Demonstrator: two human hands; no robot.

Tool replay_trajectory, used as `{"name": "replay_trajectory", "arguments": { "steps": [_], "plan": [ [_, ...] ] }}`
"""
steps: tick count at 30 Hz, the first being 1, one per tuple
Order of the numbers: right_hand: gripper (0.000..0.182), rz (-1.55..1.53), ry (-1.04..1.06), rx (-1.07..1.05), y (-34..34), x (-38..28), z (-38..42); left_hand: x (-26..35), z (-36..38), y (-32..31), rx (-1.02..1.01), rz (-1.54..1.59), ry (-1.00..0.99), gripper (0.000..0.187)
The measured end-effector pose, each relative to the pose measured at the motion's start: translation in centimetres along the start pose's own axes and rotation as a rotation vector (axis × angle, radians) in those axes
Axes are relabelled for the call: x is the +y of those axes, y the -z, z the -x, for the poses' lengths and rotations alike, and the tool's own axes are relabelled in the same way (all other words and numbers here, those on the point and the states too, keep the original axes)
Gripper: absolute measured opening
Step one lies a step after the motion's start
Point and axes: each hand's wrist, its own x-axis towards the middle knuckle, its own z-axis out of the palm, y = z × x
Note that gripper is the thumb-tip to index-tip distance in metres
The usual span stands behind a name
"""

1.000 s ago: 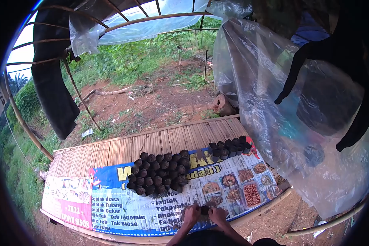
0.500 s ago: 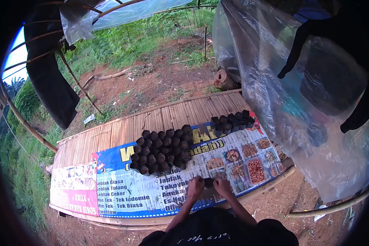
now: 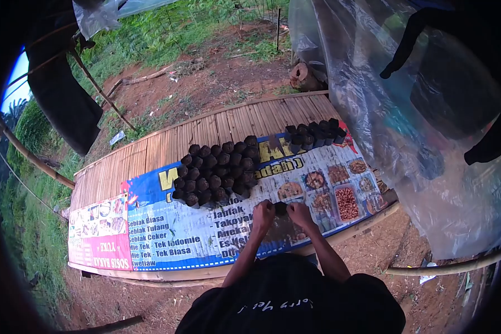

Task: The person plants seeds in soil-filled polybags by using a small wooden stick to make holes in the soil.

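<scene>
Between my two hands is a small black bag (image 3: pixel 281 208), above the printed banner (image 3: pixel 167 234) near the table's front edge. My left hand (image 3: pixel 264 214) pinches its left side and my right hand (image 3: pixel 299 212) its right side, fingers closed. Beyond my hands, to the left, a large cluster of black bags (image 3: pixel 217 171) with dark brown tops stands close together on the banner. A smaller group of black bags (image 3: pixel 315 133) stands farther back at the right. What fills the bag between my hands is too small to tell.
The bamboo-slat table (image 3: pixel 206 129) runs across the view under the banner. Clear plastic sheeting (image 3: pixel 367 111) hangs at the right. A cut log (image 3: pixel 305 77) lies behind the table, and a bamboo pole (image 3: pixel 445 270) extends at the lower right.
The view has tilted down, so the table and bags appear higher in the frame. Both hands still hold the small black bag, in nearly the same place over the banner.
</scene>
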Motion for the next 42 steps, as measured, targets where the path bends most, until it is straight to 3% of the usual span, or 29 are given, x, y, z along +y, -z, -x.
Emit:
{"name": "replay_trajectory", "arguments": {
  "steps": [4,6,13,15,18,22,27,33,39,42],
  "plan": [
    [0.034,0.016,-0.008,-0.086,-0.1,0.0,-0.2,-0.6,-0.1,-0.4,-0.035,-0.042,0.075,0.012],
    [0.034,0.001,-0.11,-0.152,1.2,-0.9,-0.8,-0.4,-0.3,-0.3,-0.032,-0.024,0.026,0.012],
    [0.039,-0.011,-0.045,-0.108,-0.2,0.2,-0.8,-0.7,-0.4,-0.1,-0.019,-0.061,-0.002,0.013],
    [0.045,-0.043,-0.296,-0.058,1.2,-1.7,0.7,0.0,-0.4,0.3,0.017,-0.052,-0.045,0.015],
    [0.049,-0.03,-0.435,-0.143,0.8,-2.9,1.6,0.5,-1.8,0.5,-0.002,-0.106,-0.174,0.018],
    [0.049,0.024,-0.455,-0.264,-0.7,-2.6,2.1,-1.1,-3.3,0.0,-0.169,-0.207,-0.229,0.014],
    [0.04,-0.051,-0.409,-0.064,-1.2,-2.6,2.1,-0.8,-3.4,0.3,-0.242,-0.246,-0.158,0.007],
    [0.034,-0.06,-0.295,0.042,0.5,-2.9,2.1,1.8,-0.7,1.7,-0.156,-0.076,0.002,0.01],
    [0.031,-0.143,-0.137,0.087,-1.2,-1.0,2.1,0.0,1.3,0.4,-0.009,-0.082,0.05,0.014],
    [0.029,-0.159,-0.109,0.077,-1.2,-0.7,1.8,-0.2,1.7,0.1,-0.038,-0.067,0.09,0.015]
  ]
}}
